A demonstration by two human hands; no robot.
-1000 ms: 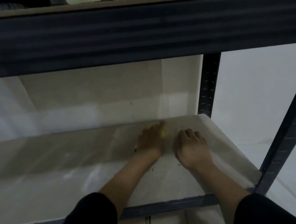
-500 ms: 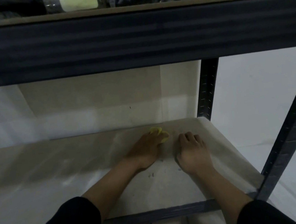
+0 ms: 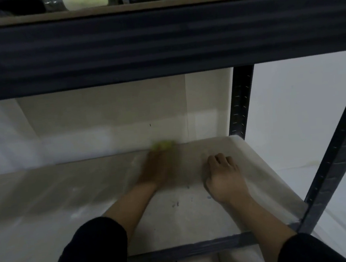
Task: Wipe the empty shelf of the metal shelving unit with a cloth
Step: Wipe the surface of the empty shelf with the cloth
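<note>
The empty shelf (image 3: 48,206) is a pale board in a dark metal frame. My left hand (image 3: 161,170), blurred by motion, presses a yellow-green cloth (image 3: 162,146) flat against the board near its back edge. Only the cloth's far end shows past my fingers. My right hand (image 3: 223,176) rests on the board to the right, fingers curled under, holding nothing. Faint dark specks (image 3: 175,204) mark the board between my forearms.
A thick dark beam (image 3: 159,43) of the upper shelf hangs low overhead, with a bottle and dark bags on top. Dark uprights stand at the back right (image 3: 241,103) and front right (image 3: 339,157). A white wall lies behind.
My left hand has pushed the cloth away from me and a little left, up to the back edge of the board. My right hand has stayed put.
</note>
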